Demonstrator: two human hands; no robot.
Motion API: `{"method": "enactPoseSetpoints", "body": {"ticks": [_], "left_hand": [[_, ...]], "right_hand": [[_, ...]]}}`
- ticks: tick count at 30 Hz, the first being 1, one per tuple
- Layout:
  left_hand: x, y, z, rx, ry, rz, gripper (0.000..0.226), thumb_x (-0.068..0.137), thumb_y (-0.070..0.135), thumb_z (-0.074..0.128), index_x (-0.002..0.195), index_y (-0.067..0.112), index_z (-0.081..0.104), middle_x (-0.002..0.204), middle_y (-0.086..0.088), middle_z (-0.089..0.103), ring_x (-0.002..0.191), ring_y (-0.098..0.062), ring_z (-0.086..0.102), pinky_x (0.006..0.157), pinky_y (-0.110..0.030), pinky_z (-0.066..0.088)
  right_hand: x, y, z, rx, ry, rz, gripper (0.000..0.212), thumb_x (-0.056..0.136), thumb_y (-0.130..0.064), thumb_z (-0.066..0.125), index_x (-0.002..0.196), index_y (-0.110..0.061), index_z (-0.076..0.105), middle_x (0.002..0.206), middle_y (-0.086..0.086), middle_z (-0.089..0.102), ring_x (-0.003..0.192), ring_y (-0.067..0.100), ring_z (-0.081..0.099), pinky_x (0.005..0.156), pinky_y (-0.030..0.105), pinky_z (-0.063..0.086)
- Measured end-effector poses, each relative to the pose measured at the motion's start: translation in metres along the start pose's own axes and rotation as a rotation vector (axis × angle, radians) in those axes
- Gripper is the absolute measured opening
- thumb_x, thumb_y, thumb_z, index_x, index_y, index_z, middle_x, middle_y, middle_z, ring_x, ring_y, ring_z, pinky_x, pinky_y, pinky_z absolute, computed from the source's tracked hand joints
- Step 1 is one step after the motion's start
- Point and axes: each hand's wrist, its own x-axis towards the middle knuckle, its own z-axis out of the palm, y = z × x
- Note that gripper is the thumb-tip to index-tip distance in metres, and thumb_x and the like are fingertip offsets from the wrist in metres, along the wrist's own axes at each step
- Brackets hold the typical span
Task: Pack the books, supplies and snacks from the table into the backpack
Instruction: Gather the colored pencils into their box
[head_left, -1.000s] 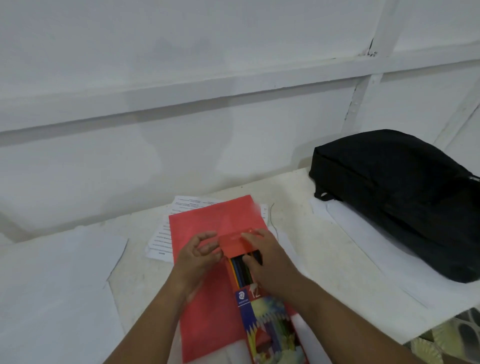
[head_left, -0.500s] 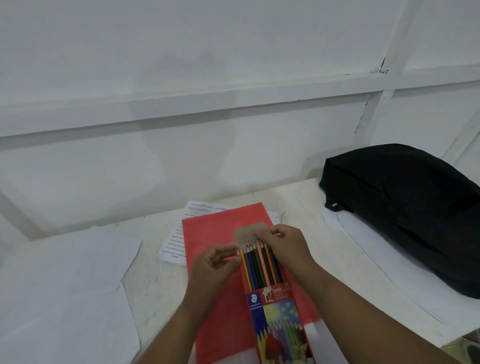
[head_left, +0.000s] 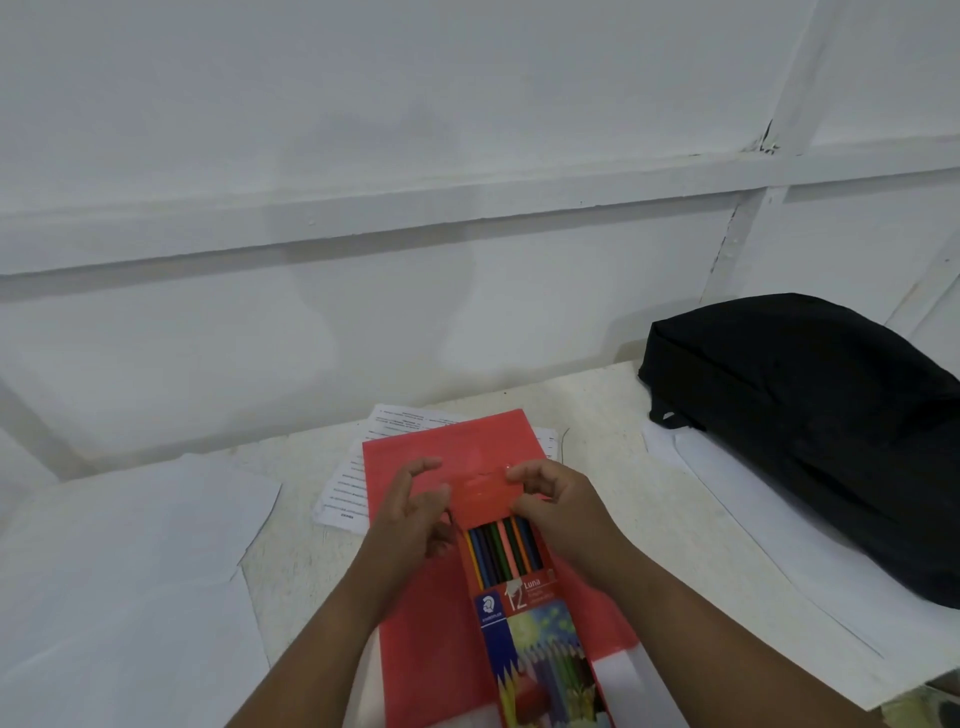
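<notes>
Your right hand (head_left: 558, 499) pinches the coloured pencil box (head_left: 524, 603) flap (head_left: 480, 488) above the red folder (head_left: 431, 597); your left hand (head_left: 415, 514) hovers released, grasping nothing.

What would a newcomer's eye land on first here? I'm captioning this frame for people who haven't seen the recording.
First the red folder at the table's near middle, with the coloured pencil box on it. The right hand pinches the box's red flap while the left hand hovers beside it, fingers curled. Next comes the black backpack lying at the right, against the white wall.
</notes>
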Motion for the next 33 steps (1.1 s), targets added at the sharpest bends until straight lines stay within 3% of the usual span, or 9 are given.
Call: {"method": "enactPoseSetpoints", "body": {"ticks": [3, 6, 9, 12, 15, 19, 23, 28, 33], "left_hand": [[0.000, 0.011, -0.002, 0.147, -0.149, 0.037, 0.039, 0.096, 0.001, 0.055, 0.116, 0.034, 0.060, 0.095, 0.008, 0.070, 0.073, -0.008, 0.064, 0.061, -0.020, 0.049], [0.004, 0.016, -0.011, 0.242, -0.176, -0.002, 0.036, 0.092, -0.002, 0.053, 0.101, 0.026, 0.075, 0.107, 0.005, 0.071, 0.074, -0.012, 0.058, 0.063, -0.024, 0.046], [0.006, 0.013, -0.022, 0.221, -0.019, -0.045, 0.036, 0.089, -0.003, 0.058, 0.091, 0.026, 0.080, 0.104, 0.002, 0.075, 0.080, -0.020, 0.067, 0.068, -0.032, 0.054], [0.003, 0.010, -0.031, 0.048, 0.149, -0.069, 0.029, 0.091, 0.000, 0.062, 0.098, 0.022, 0.079, 0.109, 0.007, 0.075, 0.082, -0.016, 0.074, 0.069, -0.033, 0.060], [-0.002, 0.004, -0.041, -0.055, 0.198, -0.085, 0.024, 0.092, 0.003, 0.063, 0.106, 0.018, 0.076, 0.105, -0.002, 0.076, 0.077, -0.017, 0.073, 0.066, -0.031, 0.058], [-0.013, 0.000, -0.056, -0.058, 0.062, -0.104, 0.023, 0.079, 0.009, 0.079, 0.101, 0.014, 0.077, 0.102, -0.018, 0.075, 0.075, -0.022, 0.072, 0.060, -0.029, 0.058], [-0.021, 0.001, -0.066, 0.032, -0.050, -0.093, 0.062, 0.038, 0.039, 0.097, 0.095, 0.019, 0.079, 0.099, -0.015, 0.076, 0.082, -0.030, 0.074, 0.067, -0.036, 0.061], [-0.033, 0.002, -0.057, 0.084, -0.056, -0.056, 0.046, 0.049, 0.022, 0.096, 0.090, 0.013, 0.078, 0.100, -0.012, 0.077, 0.092, -0.029, 0.074, 0.071, -0.035, 0.062], [-0.040, 0.001, -0.027, 0.166, -0.135, -0.040, 0.028, 0.073, 0.000, 0.083, 0.098, 0.010, 0.075, 0.100, -0.002, 0.077, 0.097, -0.019, 0.074, 0.067, -0.028, 0.060]], "right_hand": [[-0.005, -0.007, 0.006, 0.035, -0.042, -0.025, 0.032, 0.086, -0.007, 0.070, 0.109, -0.021, 0.053, 0.095, 0.008, 0.075, 0.091, 0.032, 0.072, 0.084, 0.052, 0.059], [-0.012, -0.010, 0.010, 0.017, -0.038, -0.053, 0.038, 0.087, -0.016, 0.072, 0.113, -0.033, 0.050, 0.102, 0.004, 0.074, 0.089, 0.024, 0.073, 0.082, 0.052, 0.060], [-0.031, -0.006, 0.009, -0.097, -0.096, -0.031, 0.052, 0.082, -0.036, 0.077, 0.120, -0.051, 0.044, 0.115, -0.005, 0.068, 0.098, 0.013, 0.071, 0.084, 0.043, 0.061], [-0.058, 0.002, 0.004, -0.216, -0.285, -0.038, 0.085, 0.067, -0.050, 0.087, 0.131, -0.054, 0.032, 0.128, -0.017, 0.056, 0.107, 0.005, 0.066, 0.088, 0.029, 0.058], [-0.073, 0.009, -0.004, -0.573, -0.330, -0.104, 0.108, 0.059, -0.059, 0.087, 0.141, -0.053, 0.017, 0.133, -0.029, 0.043, 0.115, -0.002, 0.058, 0.091, 0.021, 0.055], [-0.072, 0.012, -0.017, -0.879, -0.229, -0.232, 0.097, 0.064, -0.056, 0.078, 0.139, -0.047, 0.018, 0.138, -0.022, 0.042, 0.117, 0.001, 0.050, 0.103, 0.036, 0.047], [-0.066, 0.007, -0.038, -1.008, -0.185, -0.275, 0.093, 0.069, -0.052, 0.077, 0.142, -0.049, 0.021, 0.141, -0.025, 0.033, 0.119, -0.002, 0.038, 0.109, 0.032, 0.031], [-0.064, 0.001, -0.045, -1.048, -0.166, -0.343, 0.089, 0.072, -0.049, 0.079, 0.145, -0.048, 0.028, 0.147, -0.024, 0.029, 0.130, -0.001, 0.028, 0.104, 0.022, 0.014], [-0.065, -0.001, -0.037, -1.074, -0.172, -0.401, 0.090, 0.071, -0.049, 0.079, 0.146, -0.046, 0.030, 0.149, -0.020, 0.032, 0.134, 0.001, 0.032, 0.104, 0.021, 0.015]]}}
